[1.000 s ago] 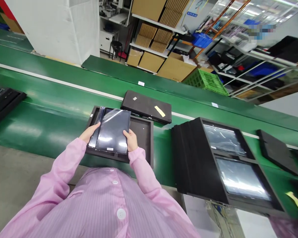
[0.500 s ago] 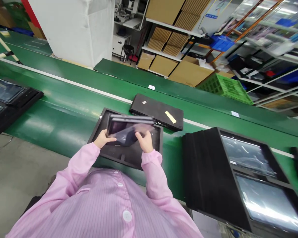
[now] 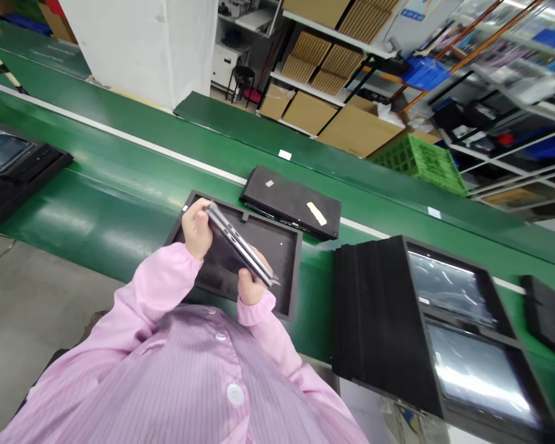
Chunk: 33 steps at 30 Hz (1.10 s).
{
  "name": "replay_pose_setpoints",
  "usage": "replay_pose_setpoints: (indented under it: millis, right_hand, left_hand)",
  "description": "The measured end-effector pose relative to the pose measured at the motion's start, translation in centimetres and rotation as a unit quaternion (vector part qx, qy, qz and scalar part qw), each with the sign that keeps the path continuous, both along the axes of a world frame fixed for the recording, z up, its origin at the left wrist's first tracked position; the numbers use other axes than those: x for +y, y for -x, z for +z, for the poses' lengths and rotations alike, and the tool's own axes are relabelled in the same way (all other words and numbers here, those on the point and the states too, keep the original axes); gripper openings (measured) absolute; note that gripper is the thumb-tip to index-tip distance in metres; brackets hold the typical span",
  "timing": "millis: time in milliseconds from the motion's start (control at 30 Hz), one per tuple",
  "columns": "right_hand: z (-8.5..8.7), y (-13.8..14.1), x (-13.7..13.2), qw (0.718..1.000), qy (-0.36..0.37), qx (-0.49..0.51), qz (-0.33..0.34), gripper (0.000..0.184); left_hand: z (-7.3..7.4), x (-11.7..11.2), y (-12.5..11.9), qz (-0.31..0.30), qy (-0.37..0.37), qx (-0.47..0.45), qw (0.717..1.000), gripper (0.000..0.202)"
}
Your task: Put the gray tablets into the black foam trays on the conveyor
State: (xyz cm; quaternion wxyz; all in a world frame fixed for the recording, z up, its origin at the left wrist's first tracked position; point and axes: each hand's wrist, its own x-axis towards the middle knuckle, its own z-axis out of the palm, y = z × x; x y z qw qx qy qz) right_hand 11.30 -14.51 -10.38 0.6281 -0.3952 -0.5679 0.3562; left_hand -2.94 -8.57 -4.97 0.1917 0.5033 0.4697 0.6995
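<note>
Both my hands hold a slim dark tablet [image 3: 240, 245] with a silvery edge, tilted so that this edge with small slots faces up. My left hand [image 3: 197, 229] is closed around its upper left end. Lower down on the right, my right hand [image 3: 250, 286] grips the other end, its thumb on the near side and its other fingers partly hidden behind. Under the hands lies a shallow black tray [image 3: 284, 246] on the green conveyor belt [image 3: 120, 191]; the tablet is above it. A small pale tip sticks out at the tablet's lower right end.
Just behind the tray lies a black foam block [image 3: 289, 200] with a yellow tape strip. To the right stands a stack of black trays [image 3: 370, 314], film-covered screens in the top one. More black trays [image 3: 23, 179] lie at left, and another black piece [image 3: 548, 314] at far right.
The tablet has turned from roughly level, screen side showing, to a steep slant with its edge up. My left hand has risen; my right hand has moved down and left.
</note>
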Motion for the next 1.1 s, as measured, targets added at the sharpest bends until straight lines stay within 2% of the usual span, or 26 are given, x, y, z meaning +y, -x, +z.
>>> replay_pose_setpoints:
  millis: [67, 133, 200, 300, 433, 700, 1100]
  right_hand:
    - [0.3, 0.3, -0.8, 1.000, -0.002, 0.006, 0.030, 0.062]
    - [1.1, 0.1, -1.3, 0.995, 0.009, 0.041, 0.088, 0.066]
    - [2.5, -0.2, -1.7, 0.988, 0.027, 0.076, 0.134, 0.060]
    - [4.5, -0.4, -2.1, 0.988, 0.069, 0.064, 0.126, 0.038]
    - [6.0, -0.2, -2.3, 0.989, 0.111, 0.024, 0.096, 0.032]
    - [6.0, 0.2, -2.0, 0.990, 0.104, 0.022, 0.094, 0.026]
    - [6.0, 0.1, -1.5, 0.995, 0.082, -0.016, 0.061, 0.026]
  left_hand:
    - [0.6, 1.6, 0.0, -0.052, 0.019, 0.015, 0.998, 0.070]
    - [0.7, 2.6, 0.0, -0.091, 0.044, 0.009, 0.995, 0.068]
    - [0.5, 2.8, -0.1, -0.122, 0.055, -0.005, 0.991, 0.069]
    - [0.5, 2.3, -0.3, -0.167, 0.046, -0.008, 0.985, 0.070]
    - [0.8, 2.0, -0.2, -0.197, 0.039, -0.007, 0.980, 0.072]
    - [0.9, 2.1, -0.3, -0.231, 0.049, -0.014, 0.972, 0.072]
    - [0.5, 3.1, -0.6, -0.236, 0.067, -0.018, 0.969, 0.070]
